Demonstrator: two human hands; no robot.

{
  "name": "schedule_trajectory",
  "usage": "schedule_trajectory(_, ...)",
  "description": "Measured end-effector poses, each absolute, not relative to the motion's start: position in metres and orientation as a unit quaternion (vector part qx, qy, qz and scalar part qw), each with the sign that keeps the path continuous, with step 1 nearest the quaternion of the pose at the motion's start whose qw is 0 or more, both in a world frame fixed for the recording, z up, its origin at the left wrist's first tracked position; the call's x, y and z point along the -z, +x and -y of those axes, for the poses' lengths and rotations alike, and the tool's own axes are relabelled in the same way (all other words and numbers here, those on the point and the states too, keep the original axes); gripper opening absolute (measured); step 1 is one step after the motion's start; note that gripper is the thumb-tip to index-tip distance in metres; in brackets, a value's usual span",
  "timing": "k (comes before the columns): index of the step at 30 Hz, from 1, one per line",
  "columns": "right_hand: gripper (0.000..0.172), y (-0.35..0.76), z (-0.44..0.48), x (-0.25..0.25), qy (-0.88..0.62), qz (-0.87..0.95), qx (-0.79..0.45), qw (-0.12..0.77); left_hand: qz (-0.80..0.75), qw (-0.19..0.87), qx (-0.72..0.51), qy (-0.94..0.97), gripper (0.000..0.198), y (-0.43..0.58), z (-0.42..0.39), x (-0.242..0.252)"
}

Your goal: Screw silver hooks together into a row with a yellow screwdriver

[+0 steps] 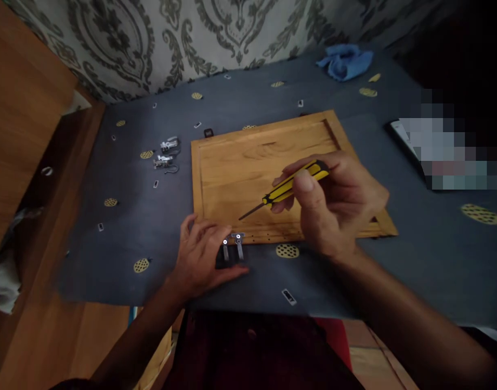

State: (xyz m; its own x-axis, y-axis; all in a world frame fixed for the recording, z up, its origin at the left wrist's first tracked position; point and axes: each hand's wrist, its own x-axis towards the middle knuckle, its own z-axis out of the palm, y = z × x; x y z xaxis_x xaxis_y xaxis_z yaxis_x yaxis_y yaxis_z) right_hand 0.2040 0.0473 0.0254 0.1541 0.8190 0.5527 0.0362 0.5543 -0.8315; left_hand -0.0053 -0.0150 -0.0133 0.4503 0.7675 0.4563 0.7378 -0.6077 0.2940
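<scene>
Honey-brown rectangular wooden panel [248,173] with a raised frame: lying flat on the dark grey-blue surface [126,233] printed with yellow pineapples, and showing a row of small dark holes along the near edge. Silver-and-dark metal fitting [240,250] with two bright screw heads: sitting on the near edge of the panel, close to its left corner, and projecting past that edge.

Left hand [203,252]: spreading around the fitting at the near left corner of the panel, with fingers reaching over the wood and thumb stretching out on the near side, off the panel. Gripping or merely steadying: impossible to tell. Right hand [341,197]: grasping the slim yellow-and-black-handled screwdriver [284,188] between thumb and fingers above the right half of the panel. Pointing the dark metal blade [252,211] down toward the near left part of the panel, with the tip hovering near the screw heads, apart from both.

Two loose silver metal fittings [169,144] with curved wire-like parts: lying left of the panel, near each other. Crumpled bright-blue cloth [346,62]: lying beyond the panel, off to the right. Flat dark-edged object [401,132], partly blurred into blocks: lying right of the panel, well apart. Grey-and-white patterned fabric [238,32]: hanging beyond the panel.
</scene>
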Motion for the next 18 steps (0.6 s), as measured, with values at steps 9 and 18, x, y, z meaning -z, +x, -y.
schedule_trajectory(9,0.012,0.202,-0.034,-0.009,-0.302,0.650,-0.263,0.646,-0.431,0.064,-0.291,0.852,0.067,0.001,0.018,0.019)
schedule_trajectory(18,0.010,0.209,-0.026,-0.011,-0.312,0.719,-0.233,0.576,-0.450,0.069,-0.262,0.851,0.061,0.001,0.017,0.020)
